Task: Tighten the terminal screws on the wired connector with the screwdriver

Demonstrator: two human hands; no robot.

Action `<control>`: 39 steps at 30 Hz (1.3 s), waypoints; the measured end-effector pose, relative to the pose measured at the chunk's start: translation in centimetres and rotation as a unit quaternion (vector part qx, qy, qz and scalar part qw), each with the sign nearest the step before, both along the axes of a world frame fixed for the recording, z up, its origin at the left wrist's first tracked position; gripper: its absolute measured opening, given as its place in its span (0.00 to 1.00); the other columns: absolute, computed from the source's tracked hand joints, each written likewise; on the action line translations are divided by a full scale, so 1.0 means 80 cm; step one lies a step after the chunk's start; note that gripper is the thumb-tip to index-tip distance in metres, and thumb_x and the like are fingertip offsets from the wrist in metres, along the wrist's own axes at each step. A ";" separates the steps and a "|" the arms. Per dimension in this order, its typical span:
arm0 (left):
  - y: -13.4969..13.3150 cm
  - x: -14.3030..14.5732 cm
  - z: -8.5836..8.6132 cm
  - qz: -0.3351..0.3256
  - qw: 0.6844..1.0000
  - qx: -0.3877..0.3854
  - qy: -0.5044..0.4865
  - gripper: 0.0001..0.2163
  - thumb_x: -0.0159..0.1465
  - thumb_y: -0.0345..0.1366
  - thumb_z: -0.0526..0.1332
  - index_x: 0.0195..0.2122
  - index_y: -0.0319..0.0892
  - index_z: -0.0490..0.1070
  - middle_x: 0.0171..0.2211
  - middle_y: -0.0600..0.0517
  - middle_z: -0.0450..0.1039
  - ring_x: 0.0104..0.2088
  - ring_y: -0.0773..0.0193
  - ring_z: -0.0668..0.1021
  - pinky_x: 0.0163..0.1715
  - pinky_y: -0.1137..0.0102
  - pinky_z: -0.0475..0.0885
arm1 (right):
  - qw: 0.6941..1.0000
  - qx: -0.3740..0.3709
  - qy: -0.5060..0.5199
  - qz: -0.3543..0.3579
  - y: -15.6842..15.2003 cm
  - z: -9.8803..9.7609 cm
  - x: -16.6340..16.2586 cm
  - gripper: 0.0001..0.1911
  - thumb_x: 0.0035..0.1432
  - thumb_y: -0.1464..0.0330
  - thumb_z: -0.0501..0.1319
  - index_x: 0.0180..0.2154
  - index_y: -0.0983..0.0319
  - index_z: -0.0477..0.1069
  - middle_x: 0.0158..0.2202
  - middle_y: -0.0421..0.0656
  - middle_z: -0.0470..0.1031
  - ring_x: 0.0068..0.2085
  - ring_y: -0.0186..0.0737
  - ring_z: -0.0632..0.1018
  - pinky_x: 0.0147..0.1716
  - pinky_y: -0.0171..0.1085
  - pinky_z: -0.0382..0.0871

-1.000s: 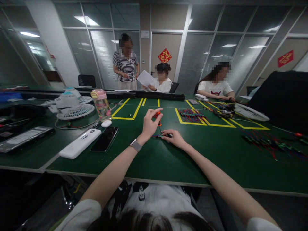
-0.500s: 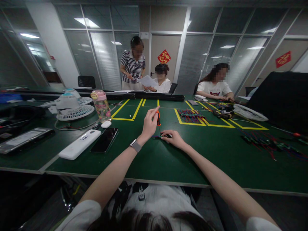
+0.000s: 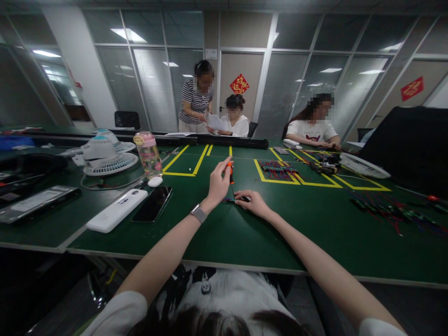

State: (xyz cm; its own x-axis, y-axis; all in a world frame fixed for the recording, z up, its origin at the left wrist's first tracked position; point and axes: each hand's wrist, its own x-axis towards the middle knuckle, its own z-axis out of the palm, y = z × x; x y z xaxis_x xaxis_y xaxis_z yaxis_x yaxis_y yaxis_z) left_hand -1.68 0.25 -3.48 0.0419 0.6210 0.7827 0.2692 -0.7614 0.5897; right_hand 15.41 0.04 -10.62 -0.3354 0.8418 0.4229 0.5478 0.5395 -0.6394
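My left hand (image 3: 220, 181) is closed around the orange and black handle of a screwdriver (image 3: 230, 173), whose thin shaft points down. The tip of the shaft meets a small circuit board with wires (image 3: 229, 200) on the green table. My right hand (image 3: 255, 203) rests on the table just right of the tip, its thumb and fingers closed on the board's right end. The fingers cover most of that end, so its details are hidden.
A bundle of wired boards (image 3: 279, 170) lies inside yellow tape, with more wired boards (image 3: 399, 210) at the right. To the left are a black phone (image 3: 152, 204), a white power bank (image 3: 117, 211), a pink-lidded bottle (image 3: 148, 156) and a white fan (image 3: 108, 161). Several people are across the table.
My left hand has turned slightly on the screwdriver handle, and my right hand stays in place. Across the table, the standing person leans closer to the seated one, and their papers have lowered.
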 end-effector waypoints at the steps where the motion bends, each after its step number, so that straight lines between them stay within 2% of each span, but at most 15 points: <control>1: 0.001 0.000 -0.001 0.007 1.000 0.007 -0.003 0.15 0.67 0.35 0.52 0.54 0.45 0.67 0.42 0.49 0.72 0.41 0.66 0.74 0.43 0.70 0.68 | 1.000 0.000 -0.001 -0.001 0.000 0.000 0.000 0.07 0.51 0.66 0.65 0.34 0.60 0.79 0.43 0.47 0.79 0.47 0.45 0.78 0.50 0.44 0.69; 5: 0.001 -0.001 -0.001 0.042 0.999 0.020 0.003 0.12 0.64 0.37 0.58 0.48 0.46 0.72 0.39 0.50 0.70 0.39 0.65 0.73 0.42 0.70 0.69 | 1.000 0.001 -0.005 -0.006 -0.001 0.001 -0.001 0.07 0.50 0.67 0.65 0.33 0.60 0.79 0.42 0.47 0.79 0.47 0.46 0.78 0.50 0.44 0.69; 11: 0.000 0.001 0.000 -0.026 1.000 -0.006 -0.003 0.16 0.68 0.36 0.51 0.55 0.47 0.66 0.43 0.50 0.72 0.41 0.66 0.75 0.43 0.70 0.69 | 1.000 0.002 -0.007 -0.005 -0.001 0.001 -0.001 0.07 0.51 0.66 0.65 0.34 0.59 0.79 0.43 0.47 0.79 0.47 0.46 0.78 0.50 0.45 0.69; 15: -0.003 0.000 0.003 0.028 1.000 0.012 0.001 0.12 0.63 0.37 0.58 0.47 0.45 0.72 0.37 0.51 0.70 0.37 0.66 0.73 0.41 0.71 0.69 | 1.000 0.001 -0.012 -0.003 -0.002 0.003 -0.001 0.07 0.51 0.67 0.65 0.34 0.59 0.79 0.43 0.47 0.79 0.47 0.46 0.78 0.50 0.45 0.69; 17: -0.003 -0.001 0.003 0.036 0.999 0.006 0.005 0.12 0.64 0.37 0.57 0.47 0.45 0.73 0.38 0.50 0.69 0.38 0.66 0.73 0.42 0.71 0.69 | 1.000 0.000 -0.011 -0.002 -0.002 0.004 -0.001 0.07 0.51 0.67 0.65 0.34 0.60 0.79 0.43 0.47 0.79 0.46 0.46 0.78 0.50 0.45 0.69; 20: 0.000 -0.001 0.001 -0.002 1.000 -0.014 0.002 0.15 0.68 0.35 0.50 0.53 0.46 0.68 0.44 0.49 0.70 0.44 0.66 0.74 0.46 0.70 0.67 | 1.000 0.002 -0.010 0.000 -0.002 0.004 -0.001 0.07 0.51 0.67 0.65 0.34 0.60 0.79 0.43 0.48 0.79 0.46 0.47 0.78 0.49 0.45 0.69; 23: 0.004 0.000 -0.002 -0.039 0.999 -0.023 -0.018 0.16 0.67 0.34 0.50 0.55 0.45 0.65 0.45 0.49 0.72 0.43 0.66 0.75 0.45 0.70 0.69 | 1.000 0.002 -0.012 0.000 -0.002 0.003 -0.001 0.08 0.51 0.67 0.64 0.34 0.60 0.79 0.43 0.48 0.79 0.47 0.47 0.78 0.50 0.45 0.69; 28: 0.002 0.001 -0.002 0.012 1.000 0.004 -0.020 0.12 0.63 0.37 0.58 0.47 0.44 0.72 0.38 0.50 0.72 0.38 0.66 0.75 0.41 0.71 0.70 | 1.000 0.000 -0.013 -0.001 -0.001 0.003 0.000 0.08 0.51 0.67 0.64 0.34 0.60 0.79 0.44 0.48 0.79 0.47 0.47 0.78 0.50 0.44 0.69; 34: -0.001 -0.001 0.001 -0.001 1.000 -0.017 -0.004 0.15 0.68 0.35 0.49 0.53 0.45 0.68 0.45 0.48 0.72 0.45 0.64 0.74 0.46 0.69 0.68 | 1.000 0.004 -0.018 -0.002 0.000 0.002 0.000 0.08 0.51 0.67 0.65 0.34 0.61 0.79 0.43 0.48 0.79 0.46 0.46 0.78 0.49 0.44 0.70; 36: 0.000 -0.001 0.000 -0.010 1.000 -0.016 -0.011 0.16 0.68 0.35 0.49 0.54 0.45 0.67 0.46 0.48 0.73 0.46 0.64 0.74 0.47 0.69 0.68 | 1.000 0.006 -0.018 -0.001 0.000 0.002 0.000 0.08 0.51 0.67 0.65 0.35 0.61 0.79 0.43 0.48 0.79 0.47 0.46 0.78 0.49 0.43 0.70; 39: 0.000 0.000 0.000 -0.001 1.000 -0.007 -0.024 0.14 0.67 0.36 0.53 0.51 0.44 0.70 0.42 0.48 0.74 0.42 0.65 0.75 0.44 0.70 0.69 | 1.000 0.006 -0.017 -0.001 0.000 0.001 0.000 0.08 0.51 0.67 0.64 0.34 0.60 0.79 0.43 0.47 0.79 0.47 0.46 0.78 0.49 0.43 0.70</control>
State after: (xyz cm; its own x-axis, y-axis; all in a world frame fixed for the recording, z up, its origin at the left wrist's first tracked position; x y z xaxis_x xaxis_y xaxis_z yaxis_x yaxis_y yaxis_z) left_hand -1.66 0.28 -3.48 0.0061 0.6317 0.7751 0.2388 -0.7536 0.6124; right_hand 15.40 0.04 -10.53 -0.3488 0.8372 0.4213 0.5702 0.5463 -0.6135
